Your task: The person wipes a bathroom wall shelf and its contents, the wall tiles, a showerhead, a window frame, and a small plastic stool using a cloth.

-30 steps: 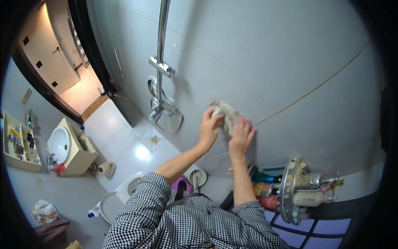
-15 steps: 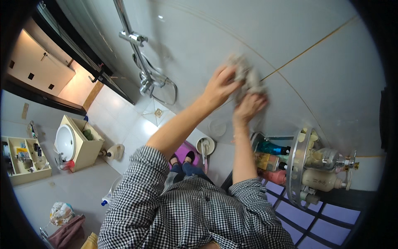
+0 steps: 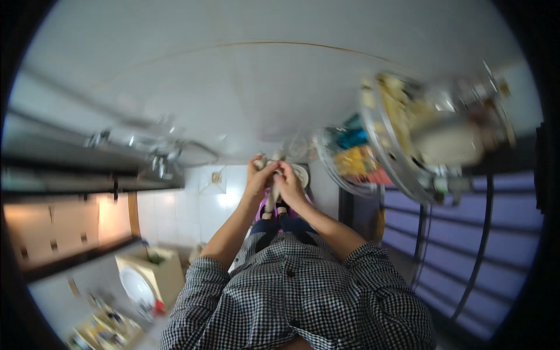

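A crumpled greyish-white cloth (image 3: 278, 155) is bunched between my two hands in front of my body, with a twisted end hanging below them. My left hand (image 3: 260, 175) is closed around the cloth from the left. From the other side my right hand (image 3: 290, 184) grips it, the fingers of both hands close together. Beneath and partly behind my right hand shows the rim of a white bucket (image 3: 303, 175). Motion smears the fingertips and the cloth's edges.
A chrome corner rack (image 3: 388, 149) with bottles juts from the wall at the right, above a barred window (image 3: 449, 233). Shower fittings (image 3: 160, 154) are on the left. A washbasin (image 3: 137, 286) stands lower left. Under my feet is something purple (image 3: 261, 212).
Both hands have left the tiled wall and come down with the cloth to in front of my body. The view has turned, so the rack and shower sit elsewhere in the picture.
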Available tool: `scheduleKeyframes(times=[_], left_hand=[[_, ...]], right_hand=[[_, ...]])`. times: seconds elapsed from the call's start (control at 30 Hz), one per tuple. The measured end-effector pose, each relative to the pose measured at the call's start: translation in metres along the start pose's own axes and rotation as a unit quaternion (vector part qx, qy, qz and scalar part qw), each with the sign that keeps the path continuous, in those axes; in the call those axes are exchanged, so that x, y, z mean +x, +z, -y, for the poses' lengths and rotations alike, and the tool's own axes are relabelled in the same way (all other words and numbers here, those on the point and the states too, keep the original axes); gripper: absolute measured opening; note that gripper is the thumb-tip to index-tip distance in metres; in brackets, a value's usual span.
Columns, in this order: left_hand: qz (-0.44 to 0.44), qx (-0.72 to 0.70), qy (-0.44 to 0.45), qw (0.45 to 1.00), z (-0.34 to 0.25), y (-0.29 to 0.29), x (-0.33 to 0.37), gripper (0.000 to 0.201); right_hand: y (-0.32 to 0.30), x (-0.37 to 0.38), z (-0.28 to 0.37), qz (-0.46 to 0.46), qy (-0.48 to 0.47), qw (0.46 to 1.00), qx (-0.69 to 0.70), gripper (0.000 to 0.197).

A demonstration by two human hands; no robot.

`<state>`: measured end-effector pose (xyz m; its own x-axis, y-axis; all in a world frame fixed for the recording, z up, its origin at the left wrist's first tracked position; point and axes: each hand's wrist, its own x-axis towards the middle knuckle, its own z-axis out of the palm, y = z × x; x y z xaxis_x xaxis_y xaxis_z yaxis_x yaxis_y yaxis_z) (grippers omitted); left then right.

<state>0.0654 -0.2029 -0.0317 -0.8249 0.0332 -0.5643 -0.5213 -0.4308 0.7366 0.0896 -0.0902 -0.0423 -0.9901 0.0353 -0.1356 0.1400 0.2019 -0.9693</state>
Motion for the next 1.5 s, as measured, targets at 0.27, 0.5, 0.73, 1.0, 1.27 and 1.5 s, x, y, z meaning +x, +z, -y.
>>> scheduleKeyframes(times=[0.27,0.5,0.73,1.0,1.27,1.5], left_hand=[[0.141,0.033,-0.036,0.989,0.024,0.044,0.010,0.050],[0.313,0.324,-0.101,0.887,0.042,0.086,-0.019,0.052],[0.519,0.381,0.086,0.761,0.032,0.145,-0.063,0.054],[0.653,0.105,0.506,0.553,-0.005,0.228,-0.179,0.062],[0.765,0.314,0.377,0.417,0.144,0.229,-0.122,0.026],[0.816,0.227,0.431,0.309,0.109,0.179,-0.151,0.035]], right_hand=[[-0.060,-0.049,0.007,-0.080,-0.023,0.995,0.047,0.033],[-0.100,-0.127,-0.029,-0.246,0.088,0.962,-0.078,0.019],[-0.076,-0.238,-0.067,-0.373,0.281,0.866,-0.175,0.026],[-0.075,-0.314,-0.032,-0.680,0.273,0.663,-0.157,0.021],[-0.124,-0.325,0.045,-0.845,0.113,0.514,-0.099,0.023],[-0.083,-0.307,0.040,-0.827,0.098,0.553,-0.021,0.058]])
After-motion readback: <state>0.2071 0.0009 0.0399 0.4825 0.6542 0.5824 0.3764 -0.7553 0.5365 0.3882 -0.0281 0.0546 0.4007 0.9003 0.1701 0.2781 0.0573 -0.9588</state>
